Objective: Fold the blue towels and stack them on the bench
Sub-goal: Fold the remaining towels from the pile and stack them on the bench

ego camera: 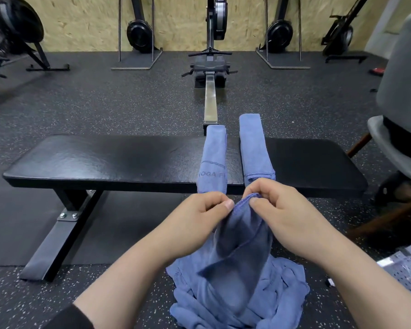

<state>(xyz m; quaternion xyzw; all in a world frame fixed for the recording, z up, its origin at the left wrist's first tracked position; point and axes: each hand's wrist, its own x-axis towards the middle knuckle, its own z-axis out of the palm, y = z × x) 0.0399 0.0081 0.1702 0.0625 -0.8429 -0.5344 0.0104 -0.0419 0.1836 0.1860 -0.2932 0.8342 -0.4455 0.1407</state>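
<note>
Left hand (201, 211) and right hand (277, 206) both pinch the top edge of a blue towel (237, 264); two folded towels (255, 148) lie across the bench (105, 160).

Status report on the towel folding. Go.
Both hands, left and right, pinch one blue towel by its edge. Two towels on bench. Nothing in the way.

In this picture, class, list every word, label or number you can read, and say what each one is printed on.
"YOGA F": dark print on the left folded blue towel draped across the black padded bench; the rest of that word runs out of sight round the fold.
Curved line of print above it on the same towel: too small to read.
No other text is legible.
</note>
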